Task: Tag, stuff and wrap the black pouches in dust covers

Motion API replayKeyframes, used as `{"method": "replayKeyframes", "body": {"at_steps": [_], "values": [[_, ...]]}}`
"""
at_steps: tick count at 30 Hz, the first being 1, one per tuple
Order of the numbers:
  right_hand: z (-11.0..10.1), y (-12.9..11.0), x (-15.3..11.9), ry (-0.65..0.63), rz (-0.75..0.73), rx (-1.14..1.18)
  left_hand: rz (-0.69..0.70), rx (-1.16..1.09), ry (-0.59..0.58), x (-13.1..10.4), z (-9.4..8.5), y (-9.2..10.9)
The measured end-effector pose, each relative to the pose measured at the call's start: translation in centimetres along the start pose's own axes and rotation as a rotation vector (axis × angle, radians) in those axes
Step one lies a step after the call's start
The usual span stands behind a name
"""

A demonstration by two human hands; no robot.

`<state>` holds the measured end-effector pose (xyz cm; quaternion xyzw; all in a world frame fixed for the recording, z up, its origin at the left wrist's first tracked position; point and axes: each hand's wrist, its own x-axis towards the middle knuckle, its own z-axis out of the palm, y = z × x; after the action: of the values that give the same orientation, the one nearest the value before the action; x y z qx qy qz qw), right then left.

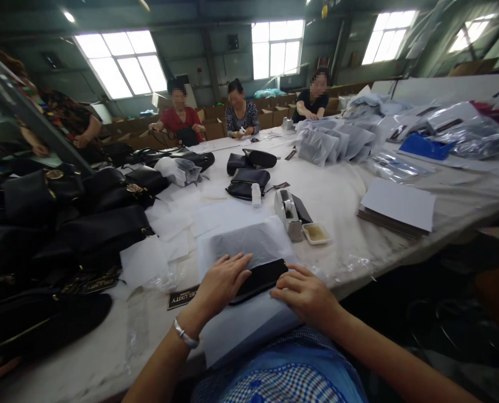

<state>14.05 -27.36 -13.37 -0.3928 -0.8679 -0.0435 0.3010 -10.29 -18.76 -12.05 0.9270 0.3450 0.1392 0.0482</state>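
A black bag (261, 278) lies on white tissue paper (249, 239) at the table's near edge, with a small metal detail at its right corner. Stretched fingers of my left hand (226, 280) rest flat across the bag's left part and the paper. At the bag's right end, my right hand (306, 294) has bent fingers closed around the corner and edge; their tips are partly hidden. Paper also spreads below the bag, towards my lap. A black tag with gold lettering (182, 298) sticks out beside my left wrist.
Black bags (102, 235) are heaped on the left. Ahead stand a tape dispenser (288, 212), a small dish (316, 233) and a white bottle (255, 195). A stack of card sheets (396, 207) and wrapped bags (333, 140) lie right. Several people work across the table.
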Motion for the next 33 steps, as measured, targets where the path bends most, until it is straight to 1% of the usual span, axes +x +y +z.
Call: {"method": "replayKeyframes", "body": {"at_steps": [2, 4, 8, 11, 13, 15, 16, 18, 20, 23, 26, 29, 33], "values": [[-0.4, 0.4, 1.1, 0.008, 0.003, 0.007, 0.004, -0.027, -0.049, 0.2, -0.6, -0.4], [-0.3, 1.0, 2.1, 0.015, 0.017, 0.017, 0.02, -0.052, -0.09, 0.3, -0.9, -0.8], [1.1, 2.8, 4.2, 0.01, 0.062, 0.046, 0.002, -0.134, -0.146, 0.3, -1.5, -1.3], [2.2, 4.3, 5.9, -0.008, 0.098, 0.087, -0.058, -0.238, -0.198, 0.6, -3.0, -1.5], [2.8, 5.0, 7.0, -0.041, 0.133, 0.111, -0.122, -0.297, -0.241, 0.9, -4.1, -1.5], [3.1, 5.5, 7.9, -0.085, 0.177, 0.13, -0.189, -0.31, -0.266, 1.4, -4.9, -1.2], [3.2, 5.7, 8.2, -0.102, 0.198, 0.139, -0.211, -0.299, -0.264, 1.6, -5.0, -1.1], [3.3, 6.0, 8.5, -0.118, 0.231, 0.163, -0.241, -0.246, -0.227, 1.8, -4.5, -0.8], [3.6, 6.4, 8.5, -0.121, 0.252, 0.185, -0.249, -0.155, -0.149, 1.9, -3.1, -0.7], [4.2, 6.9, 8.2, -0.116, 0.278, 0.206, -0.207, -0.029, 0.027, 1.7, -0.3, -0.9], [4.7, 7.2, 7.8, -0.082, 0.303, 0.217, -0.161, 0.004, 0.205, 1.4, 1.8, -1.3], [5.1, 7.2, 7.6, -0.042, 0.333, 0.222, -0.17, 0.035, 0.308, 1.3, 2.7, -1.5], [5.6, 7.0, 7.5, -0.004, 0.359, 0.225, -0.172, 0.077, 0.341, 1.3, 3.0, -1.5]]}}
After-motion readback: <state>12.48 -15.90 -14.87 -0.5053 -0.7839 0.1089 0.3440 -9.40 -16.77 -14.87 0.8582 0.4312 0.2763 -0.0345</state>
